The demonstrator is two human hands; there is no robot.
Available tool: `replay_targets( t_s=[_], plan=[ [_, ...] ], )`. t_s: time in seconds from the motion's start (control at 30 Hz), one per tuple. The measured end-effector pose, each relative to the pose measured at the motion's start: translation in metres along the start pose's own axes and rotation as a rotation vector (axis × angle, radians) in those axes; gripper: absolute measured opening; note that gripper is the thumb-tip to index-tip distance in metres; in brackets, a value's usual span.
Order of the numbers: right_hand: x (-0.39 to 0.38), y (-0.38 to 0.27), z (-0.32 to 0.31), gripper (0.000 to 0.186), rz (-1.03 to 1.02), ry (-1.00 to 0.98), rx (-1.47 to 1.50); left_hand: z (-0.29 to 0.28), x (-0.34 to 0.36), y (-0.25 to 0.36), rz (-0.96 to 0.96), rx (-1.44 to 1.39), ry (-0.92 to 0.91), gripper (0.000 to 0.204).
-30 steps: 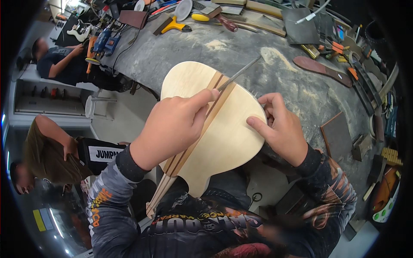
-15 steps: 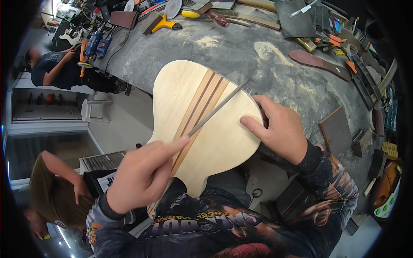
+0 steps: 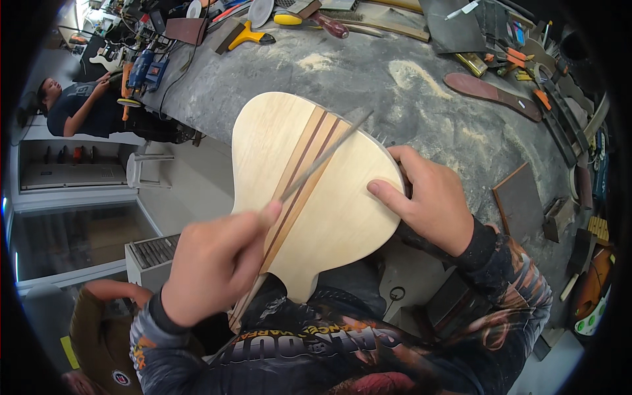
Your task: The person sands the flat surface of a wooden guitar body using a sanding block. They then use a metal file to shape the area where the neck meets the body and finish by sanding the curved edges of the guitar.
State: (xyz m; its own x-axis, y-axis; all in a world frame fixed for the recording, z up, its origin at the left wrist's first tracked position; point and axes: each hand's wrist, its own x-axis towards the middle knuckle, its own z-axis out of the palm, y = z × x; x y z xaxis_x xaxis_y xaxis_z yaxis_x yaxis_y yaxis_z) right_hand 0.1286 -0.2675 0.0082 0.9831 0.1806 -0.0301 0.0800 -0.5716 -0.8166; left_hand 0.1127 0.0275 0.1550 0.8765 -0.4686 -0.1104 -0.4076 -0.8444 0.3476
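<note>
A pale wooden guitar body point(image 3: 362, 191) with darker stripes down its middle rests tilted between my lap and the bench edge. My left hand point(image 3: 214, 266) is closed around the end of a slim grey file point(image 3: 327, 155), and its index finger points along the tool. The file lies slantwise over the stripes, its tip at the far edge of the body. My right hand point(image 3: 431, 201) grips the right edge of the body, thumb on top and the other fingers mostly hidden beneath.
The grey workbench point(image 3: 263, 76) carries pale dust, a yellow-handled scraper point(image 3: 247, 36), a maroon sanding paddle point(image 3: 492, 97) and clustered tools. A blue power tool point(image 3: 139, 71) sits at its left end. One person point(image 3: 78, 108) stands far left, another point(image 3: 108, 339) lower left.
My left hand and the file have shifted slightly left, the file's tip moving up and away. The right hand holds its place. The lower-left person has moved lower in the view.
</note>
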Motion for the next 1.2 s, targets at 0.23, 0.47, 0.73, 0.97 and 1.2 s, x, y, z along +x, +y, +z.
replay_targets(
  t_s=[0.23,0.47,0.73,0.97,1.2],
  plan=[
    [0.001,-0.003,-0.002,0.055,0.004,-0.029,0.010,0.016,0.059,-0.032,0.009,0.001,0.078,0.032],
    [0.003,0.001,-0.004,0.054,0.006,-0.025,-0.001,0.001,-0.002,-0.004,-0.036,-0.096,0.027,0.030],
    [0.006,-0.004,-0.006,0.055,-0.001,-0.037,-0.005,0.019,0.052,-0.059,-0.117,-0.257,0.178,0.021],
    [0.038,-0.014,-0.011,0.062,0.151,-0.208,0.108,0.094,-0.131,-0.216,-0.558,-0.542,0.592,0.022],
    [0.085,-0.028,0.026,0.044,-0.075,-0.117,0.102,0.199,-0.223,-0.273,-0.647,-0.487,0.545,0.030]
  ],
)
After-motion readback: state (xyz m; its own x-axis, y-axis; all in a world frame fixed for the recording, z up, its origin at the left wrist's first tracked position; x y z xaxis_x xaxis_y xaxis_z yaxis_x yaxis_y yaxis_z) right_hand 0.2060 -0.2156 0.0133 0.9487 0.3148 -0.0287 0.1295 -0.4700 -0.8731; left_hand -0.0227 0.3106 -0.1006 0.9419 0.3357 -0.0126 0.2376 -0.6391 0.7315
